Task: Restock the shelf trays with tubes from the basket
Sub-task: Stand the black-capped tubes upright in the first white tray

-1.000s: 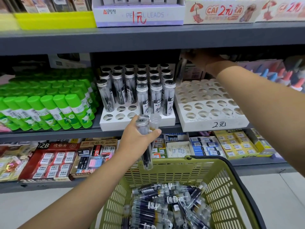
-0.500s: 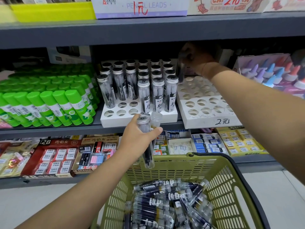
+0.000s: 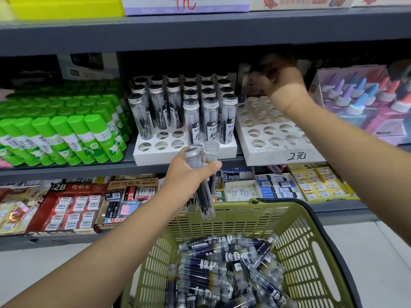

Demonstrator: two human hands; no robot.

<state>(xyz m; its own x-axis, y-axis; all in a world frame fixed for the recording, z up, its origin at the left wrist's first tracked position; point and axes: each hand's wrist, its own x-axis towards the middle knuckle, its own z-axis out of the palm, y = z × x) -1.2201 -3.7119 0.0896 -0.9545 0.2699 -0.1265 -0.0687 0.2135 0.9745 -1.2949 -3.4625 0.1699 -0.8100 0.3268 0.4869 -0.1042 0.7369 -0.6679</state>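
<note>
My left hand point(image 3: 185, 177) grips a small bundle of clear tubes point(image 3: 203, 174) with silver caps, held upright above the green basket point(image 3: 295, 252). The basket holds several more tubes point(image 3: 222, 270) lying in a heap. On the middle shelf a white tray point(image 3: 169, 152) is mostly filled with standing tubes, with open holes at its front left. Beside it the right tray point(image 3: 266, 138), marked 2元, shows only open holes. My right hand point(image 3: 281, 77) reaches into the dark back of the shelf above that tray and holds a tube point(image 3: 243, 83) upright at the tray's far left corner.
Green glue sticks point(image 3: 66, 132) crowd the shelf left of the trays. Pastel bottles point(image 3: 360, 94) in a box stand to the right. Eraser boxes point(image 3: 75, 205) fill the lower shelf. The upper shelf board point(image 3: 200, 30) hangs low over the trays.
The view has tilted down slightly. My right hand has stayed at the back of the right tray with its tube. My left hand still holds its bundle in the same place.
</note>
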